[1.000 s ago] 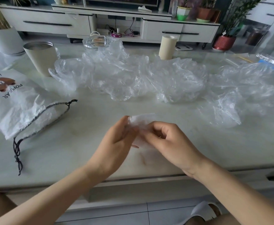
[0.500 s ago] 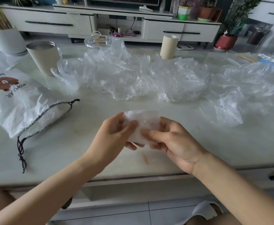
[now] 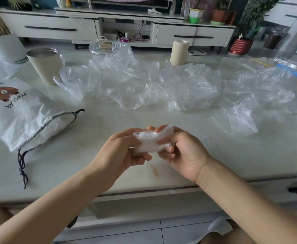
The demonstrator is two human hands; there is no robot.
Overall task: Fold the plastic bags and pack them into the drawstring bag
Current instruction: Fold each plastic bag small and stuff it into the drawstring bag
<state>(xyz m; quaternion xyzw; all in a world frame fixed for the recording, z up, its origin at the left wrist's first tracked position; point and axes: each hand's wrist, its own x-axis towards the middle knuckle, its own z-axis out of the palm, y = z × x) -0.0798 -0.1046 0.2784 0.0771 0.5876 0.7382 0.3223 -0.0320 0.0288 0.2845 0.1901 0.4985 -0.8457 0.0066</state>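
A small folded bag (image 3: 153, 140) of clear plastic is held in the lower middle of the frame, over the pale worktop (image 3: 100, 131). It is gripped from both sides. The thumb and fingers of the left hand (image 3: 121, 152) are curled on its left end, and the fingers of the right hand (image 3: 183, 154) are curled round its right end. Its long axis runs across the frame at a tilt, with the left end lower and the right end pointed toward the upper right. Only this one bag is seen in the hands.

One white drawstring bag (image 3: 21, 117) is laid flat at the left of the frame, well apart from the hands. Its long axis runs from upper left to lower right, with its mouth turned toward the lower right. A brown bear's head and the word POPULAR are printed on it, upside down to the camera. One dark knotted cord (image 3: 22, 166) is trailed from the mouth toward the lower left.

Crumpled loose bags (image 3: 135, 85), all clear, are spread in a band across the middle of the frame. Two heaps can be made out, one in the middle and one at the right. How many bags are in them cannot be counted.

Behind the band, three things are seen: one beige cup (image 3: 43, 66), upright at the upper left, one glass dish (image 3: 107, 47) at the upper middle, and one pale roll (image 3: 179, 51), upright, to the right of the dish.
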